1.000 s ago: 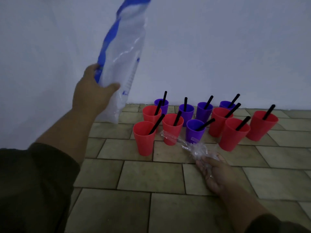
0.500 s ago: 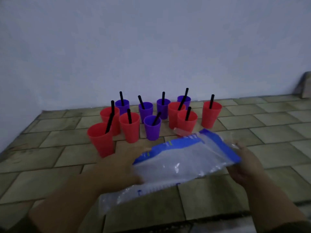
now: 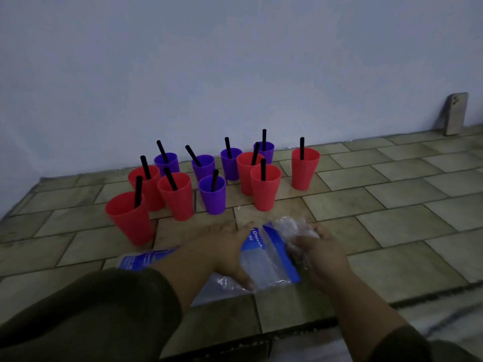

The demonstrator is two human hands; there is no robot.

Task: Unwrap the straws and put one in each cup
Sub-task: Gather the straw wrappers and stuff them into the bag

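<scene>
Several red cups (image 3: 130,218) and purple cups (image 3: 212,194) stand grouped on the tiled floor near the wall, each with a black straw (image 3: 138,191) in it. In front of them lies a blue-and-clear plastic bag (image 3: 266,265). My left hand (image 3: 222,246) presses flat on the bag with straight fingers. My right hand (image 3: 317,253) grips a crumpled bunch of clear plastic wrappers (image 3: 298,227) at the bag's right end.
A phone (image 3: 454,113) leans upright against the white wall at the far right. A dark seam or step edge (image 3: 366,309) crosses the floor just in front of me. The tiled floor stretches away to the right of the cups.
The bag came down from high in my left hand to the floor. My left hand now lies flat on it, and my right hand has brought the wrappers to its open end.
</scene>
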